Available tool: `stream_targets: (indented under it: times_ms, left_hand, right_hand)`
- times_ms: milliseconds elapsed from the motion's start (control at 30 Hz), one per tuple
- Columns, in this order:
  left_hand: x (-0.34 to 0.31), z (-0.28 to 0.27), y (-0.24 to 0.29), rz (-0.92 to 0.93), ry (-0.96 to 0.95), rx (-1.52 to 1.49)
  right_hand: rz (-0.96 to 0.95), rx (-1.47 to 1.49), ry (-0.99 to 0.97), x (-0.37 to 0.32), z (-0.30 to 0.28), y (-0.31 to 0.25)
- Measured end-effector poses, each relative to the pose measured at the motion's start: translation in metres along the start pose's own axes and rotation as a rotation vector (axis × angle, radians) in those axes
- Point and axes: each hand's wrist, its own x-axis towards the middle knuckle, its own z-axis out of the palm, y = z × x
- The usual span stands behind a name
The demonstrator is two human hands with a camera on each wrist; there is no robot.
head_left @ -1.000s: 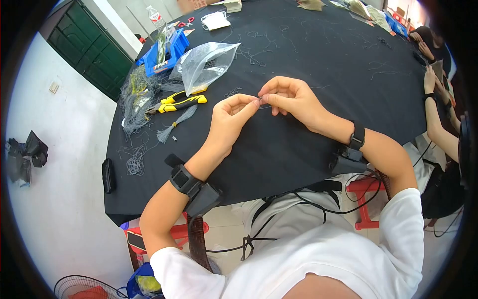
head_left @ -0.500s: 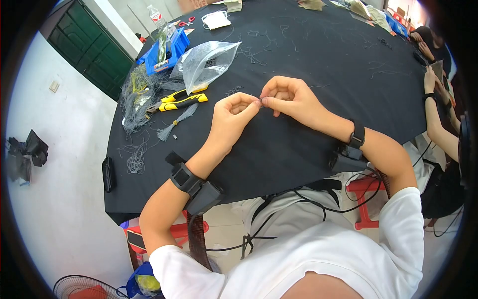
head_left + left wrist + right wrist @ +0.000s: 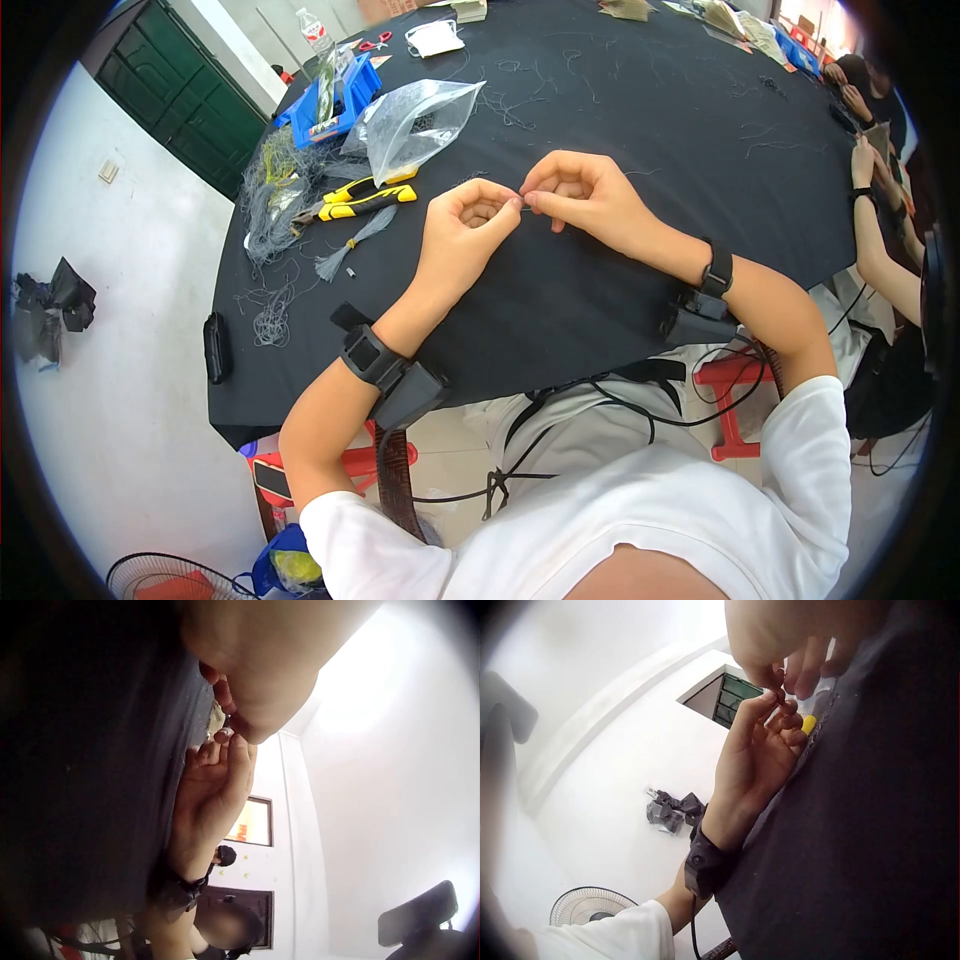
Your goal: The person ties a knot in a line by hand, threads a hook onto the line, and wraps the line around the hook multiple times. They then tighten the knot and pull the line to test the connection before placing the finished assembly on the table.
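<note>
My left hand (image 3: 462,228) and right hand (image 3: 592,203) meet fingertip to fingertip over the black-covered table (image 3: 560,310). Thumb and index finger of each hand pinch together on a thin thread, mostly hidden by the fingertips; a short pale bit shows just below them in the head view. The other fingers are curled in. Both wrist views show the hands joined at the tips, the right hand (image 3: 214,787) in one and the left hand (image 3: 754,761) in the other. Left of my hands lie yellow-black pliers (image 3: 365,206) and a tied bundle of grey threads (image 3: 368,238).
A clear plastic bag (image 3: 415,135) lies beyond the pliers, beside a blue bin (image 3: 350,105). Tangled grey thread (image 3: 270,220) spreads along the left edge, near a black case (image 3: 217,348). Loose threads (image 3: 510,108) lie farther back. Other people's arms (image 3: 880,245) are at right.
Both hands stay in nearly the same place, fingertips still together. The right fingers have curled in slightly, and the small dark bit seen between the fingertips earlier is now covered.
</note>
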Motion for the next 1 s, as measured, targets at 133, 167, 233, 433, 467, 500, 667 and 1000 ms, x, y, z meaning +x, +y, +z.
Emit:
stream_targets:
  times_ms: [133, 167, 233, 433, 467, 500, 667, 1000]
  left_hand:
    - [0.0001, 0.0009, -0.0002, 0.039, 0.024, 0.039]
    - [-0.0003, 0.0008, 0.0001, 0.016, 0.023, 0.033]
    - [-0.0006, -0.0003, 0.0016, -0.026, 0.02, 0.023]
    - [0.0004, 0.0045, -0.0021, 0.074, 0.035, 0.0]
    - [0.0005, 0.0042, -0.0021, 0.071, 0.026, 0.008]
    - [0.0007, 0.0035, -0.0016, 0.067, 0.017, 0.015]
    - [-0.0002, 0.0024, 0.0061, 0.036, 0.008, 0.004]
    - [0.0008, 0.0059, 0.003, 0.075, 0.015, -0.075]
  right_hand:
    - [-0.025, 0.051, 0.033, -0.0007, 0.0035, 0.0017]
    - [-0.021, 0.05, 0.032, -0.0005, 0.0027, 0.0021]
    - [-0.015, 0.051, 0.031, -0.0002, 0.0019, 0.0022]
    - [-0.003, 0.047, 0.029, 0.0004, 0.0029, 0.0042]
    - [-0.009, 0.035, 0.02, 0.0002, 0.002, 0.0043]
    - [-0.013, 0.024, 0.011, -0.0003, 0.0015, 0.0046]
    - [-0.013, -0.002, 0.056, -0.001, 0.0019, 0.0029]
    - [-0.018, 0.037, 0.068, -0.0001, 0.0018, 0.0033]
